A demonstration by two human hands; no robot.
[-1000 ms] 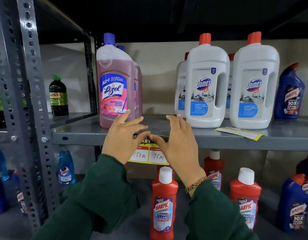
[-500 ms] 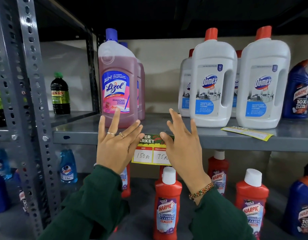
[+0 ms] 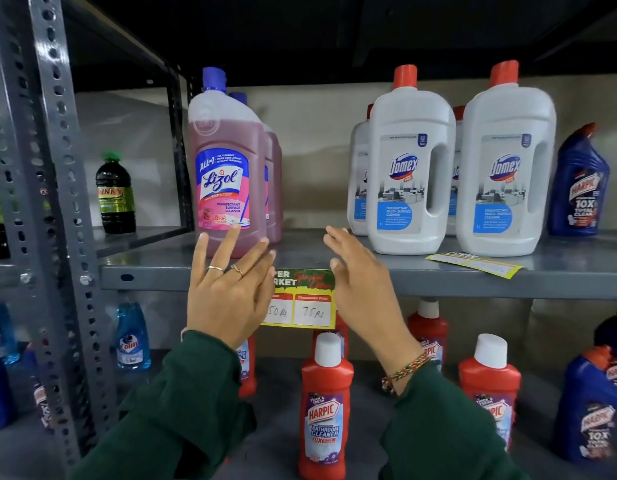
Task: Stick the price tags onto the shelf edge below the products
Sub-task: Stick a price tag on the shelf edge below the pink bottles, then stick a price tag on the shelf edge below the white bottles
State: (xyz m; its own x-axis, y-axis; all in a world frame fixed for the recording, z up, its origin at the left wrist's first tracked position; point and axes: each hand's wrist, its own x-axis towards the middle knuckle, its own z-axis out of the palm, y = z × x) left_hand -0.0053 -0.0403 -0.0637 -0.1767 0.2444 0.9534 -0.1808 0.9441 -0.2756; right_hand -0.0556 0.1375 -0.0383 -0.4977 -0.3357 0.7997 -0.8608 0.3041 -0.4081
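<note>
A yellow, red and green price tag (image 3: 307, 299) hangs on the front edge of the grey shelf (image 3: 473, 284), below and to the right of the pink Lizol bottle (image 3: 227, 174). My left hand (image 3: 227, 289) is spread flat in front of the tag's left part, fingers apart, covering that end. Just right of the tag, my right hand (image 3: 362, 285) is raised with open fingers and holds nothing. A second yellow price tag (image 3: 473, 265) lies flat on the shelf top in front of two white Domex bottles (image 3: 407, 174).
A blue Harpic bottle (image 3: 581, 188) stands at the shelf's right end. Red Harpic bottles (image 3: 326, 407) and blue ones fill the shelf below. A perforated steel upright (image 3: 54, 202) runs down the left, with a dark green-capped bottle (image 3: 114, 195) and Colin spray (image 3: 132, 337) behind it.
Both hands have lifted off the tag and moved apart, fingers spreading. The tag stays on the shelf edge and more of it shows.
</note>
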